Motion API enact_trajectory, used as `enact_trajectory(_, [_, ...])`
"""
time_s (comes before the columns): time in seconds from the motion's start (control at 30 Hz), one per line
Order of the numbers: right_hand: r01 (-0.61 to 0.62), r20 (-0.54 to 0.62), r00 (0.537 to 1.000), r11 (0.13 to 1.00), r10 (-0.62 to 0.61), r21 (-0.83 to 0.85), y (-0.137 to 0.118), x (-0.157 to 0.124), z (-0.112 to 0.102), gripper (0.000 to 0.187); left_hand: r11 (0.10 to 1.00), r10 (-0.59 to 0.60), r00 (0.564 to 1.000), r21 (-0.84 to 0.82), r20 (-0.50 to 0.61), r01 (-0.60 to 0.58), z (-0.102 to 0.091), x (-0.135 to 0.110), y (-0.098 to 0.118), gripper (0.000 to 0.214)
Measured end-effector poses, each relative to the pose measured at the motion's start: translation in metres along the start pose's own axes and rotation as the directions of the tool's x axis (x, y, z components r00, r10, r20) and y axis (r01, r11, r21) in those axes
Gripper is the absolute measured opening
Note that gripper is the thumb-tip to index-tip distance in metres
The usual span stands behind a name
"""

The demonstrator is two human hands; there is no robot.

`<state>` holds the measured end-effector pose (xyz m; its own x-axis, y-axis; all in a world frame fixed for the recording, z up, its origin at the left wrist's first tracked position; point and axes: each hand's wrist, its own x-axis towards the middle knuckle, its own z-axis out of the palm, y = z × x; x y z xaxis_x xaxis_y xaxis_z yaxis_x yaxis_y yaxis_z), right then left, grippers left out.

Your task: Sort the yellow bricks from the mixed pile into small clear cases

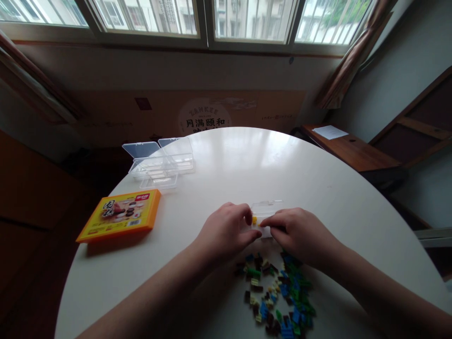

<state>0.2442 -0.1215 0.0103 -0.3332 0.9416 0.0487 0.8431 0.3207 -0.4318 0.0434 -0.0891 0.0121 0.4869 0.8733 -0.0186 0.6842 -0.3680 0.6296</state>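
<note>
My left hand (226, 230) and my right hand (300, 233) meet over a small clear plastic box (264, 209) on the round white table (247, 160). The fingers of both hands are curled and pinched at the box's front edge, where small yellow pieces (254, 220) show between the fingertips. Which hand holds the pieces I cannot make out. Just in front of my hands lies a loose pile of small bricks (278, 296) in blue, green, dark brown and pale yellow.
An orange flat box with a printed lid (120, 214) lies at the table's left. Several clear plastic cases (158, 162), some with open lids, stand at the far left edge. A wooden side table with a sheet of paper (330, 132) is at the right.
</note>
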Motion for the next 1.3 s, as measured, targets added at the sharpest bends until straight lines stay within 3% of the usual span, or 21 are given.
enact_trajectory(0.2, [-0.013, -0.044, 0.999, 1.000, 0.013, 0.008, 0.0011, -0.0004, 0.0017, 0.033, 1.000, 0.007, 1.000, 0.001, -0.004, -0.007, 0.0005, 0.0001, -0.0006, 0.020])
enact_trajectory(1.3, [-0.010, -0.042, 0.999, 1.000, 0.010, -0.007, 0.0000, 0.0024, 0.0042, 0.033, 1.000, 0.003, 1.000, 0.018, 0.005, -0.003, -0.0015, 0.0005, 0.0020, 0.018])
